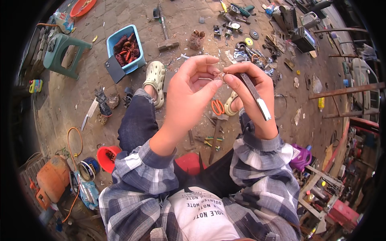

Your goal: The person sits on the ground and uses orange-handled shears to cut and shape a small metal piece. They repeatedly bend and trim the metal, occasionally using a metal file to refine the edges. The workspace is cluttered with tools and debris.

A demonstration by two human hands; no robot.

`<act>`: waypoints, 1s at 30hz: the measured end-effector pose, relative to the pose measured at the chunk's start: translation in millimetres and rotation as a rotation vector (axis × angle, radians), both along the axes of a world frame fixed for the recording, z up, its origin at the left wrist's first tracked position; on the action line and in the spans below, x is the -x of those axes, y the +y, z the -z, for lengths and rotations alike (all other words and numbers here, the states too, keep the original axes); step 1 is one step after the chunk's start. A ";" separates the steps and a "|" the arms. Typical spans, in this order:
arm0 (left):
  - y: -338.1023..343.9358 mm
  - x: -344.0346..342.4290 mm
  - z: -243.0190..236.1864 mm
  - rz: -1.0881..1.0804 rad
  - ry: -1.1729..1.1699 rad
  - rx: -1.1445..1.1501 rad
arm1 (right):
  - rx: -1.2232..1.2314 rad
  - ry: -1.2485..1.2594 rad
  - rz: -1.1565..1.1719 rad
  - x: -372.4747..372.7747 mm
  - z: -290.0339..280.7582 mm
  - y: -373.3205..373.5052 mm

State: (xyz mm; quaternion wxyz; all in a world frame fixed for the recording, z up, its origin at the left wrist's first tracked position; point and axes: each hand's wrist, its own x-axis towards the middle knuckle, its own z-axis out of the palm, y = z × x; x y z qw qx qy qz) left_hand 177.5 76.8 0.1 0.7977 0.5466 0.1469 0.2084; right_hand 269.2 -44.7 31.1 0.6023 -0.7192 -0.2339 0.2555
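Left hand (pixel 185 89) and right hand (pixel 263 90) pinch one scrap (pixel 219 75) beyond the orange scissors (pixel 218 106), right clasping a bar (pixel 250 85); I judge it unfinished.

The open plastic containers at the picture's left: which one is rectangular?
The blue tub beside the green stool: its sides are straight, whereas the red bucket and orange basin are round.

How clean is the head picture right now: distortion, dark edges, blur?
Head view: strong fisheye distortion, black corners; head view: soft light on the left hand and right hand, no harsh glare; head view: the small reddish piece between them is too small and soft to identify.
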 end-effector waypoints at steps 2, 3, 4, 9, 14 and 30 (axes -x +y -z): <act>0.3 0.1 -1.7 0.019 -0.008 0.104 | -0.042 0.053 -0.014 -0.1 -2.6 -1.1; 0.3 0.4 -0.3 0.037 -0.010 0.131 | -0.065 0.080 -0.022 -0.1 -3.4 -1.3; 0.2 0.6 1.2 0.056 -0.011 0.158 | -0.109 0.111 -0.017 -0.3 -0.6 -1.1; 0.4 -3.9 11.5 0.012 -0.097 0.380 | -0.317 0.353 0.056 -0.8 18.3 8.1; 5.8 1.7 8.1 -0.007 -0.141 0.490 | -0.538 0.607 0.072 -0.7 24.4 24.8; 13.1 33.9 2.0 -0.007 -0.158 0.524 | -0.290 0.385 0.216 -16.3 92.2 130.4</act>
